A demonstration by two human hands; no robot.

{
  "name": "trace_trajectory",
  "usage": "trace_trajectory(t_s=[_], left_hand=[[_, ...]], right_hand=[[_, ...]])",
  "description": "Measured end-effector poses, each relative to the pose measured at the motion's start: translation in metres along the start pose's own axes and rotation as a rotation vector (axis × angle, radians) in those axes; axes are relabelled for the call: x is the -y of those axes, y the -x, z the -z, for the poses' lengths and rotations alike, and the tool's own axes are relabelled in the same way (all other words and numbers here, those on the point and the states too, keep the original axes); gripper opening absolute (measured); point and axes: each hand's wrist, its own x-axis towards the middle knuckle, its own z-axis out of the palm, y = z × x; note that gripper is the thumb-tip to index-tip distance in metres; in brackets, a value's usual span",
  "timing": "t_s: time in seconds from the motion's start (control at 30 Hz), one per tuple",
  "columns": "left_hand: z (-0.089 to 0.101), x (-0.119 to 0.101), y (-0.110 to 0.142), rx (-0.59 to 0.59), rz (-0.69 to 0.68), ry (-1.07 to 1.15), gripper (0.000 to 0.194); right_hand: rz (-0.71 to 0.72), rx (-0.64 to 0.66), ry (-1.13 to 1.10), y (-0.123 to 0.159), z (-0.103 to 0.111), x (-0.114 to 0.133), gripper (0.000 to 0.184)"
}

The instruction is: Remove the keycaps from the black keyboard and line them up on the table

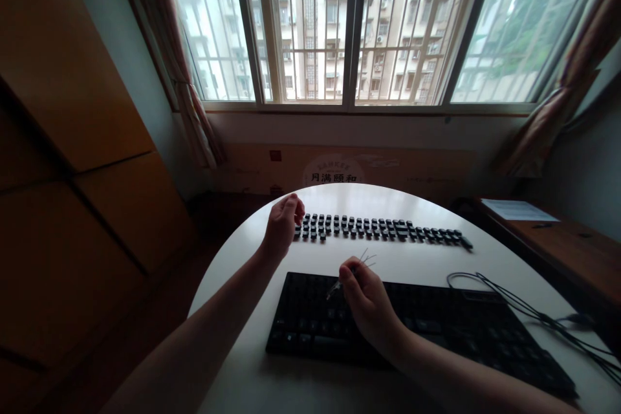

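Note:
My left hand [284,223] is closed in a pinch at the left end of the rows of loose black keycaps [373,228]. Whatever its fingertips hold, if anything, is hidden. Over the black keyboard [320,310], my right hand [366,301] wraps round what looks like a wire keycap puller [334,288]. Thin metal wires stick out above that fist, and a bright end shows at its left. Some keycaps remain visible along the keyboard's front edge, while its upper part is too dark to make out.
The round white table [233,291] carries everything. A cable [548,320] lies coiled loosely at the right. Beyond the right edge stands a brown wooden surface [572,239] with a paper sheet [519,210] on it. A printed cardboard box [412,165] leans below the window.

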Motion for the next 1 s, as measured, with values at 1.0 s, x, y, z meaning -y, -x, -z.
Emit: trace_trajectory(t_s=[1.0], left_hand=[[-0.05, -0.026, 0.059, 0.718, -0.028, -0.619, 0.031]], right_hand=[[-0.151, 0.012, -0.224, -0.004, 0.016, -0.008, 0.043]])
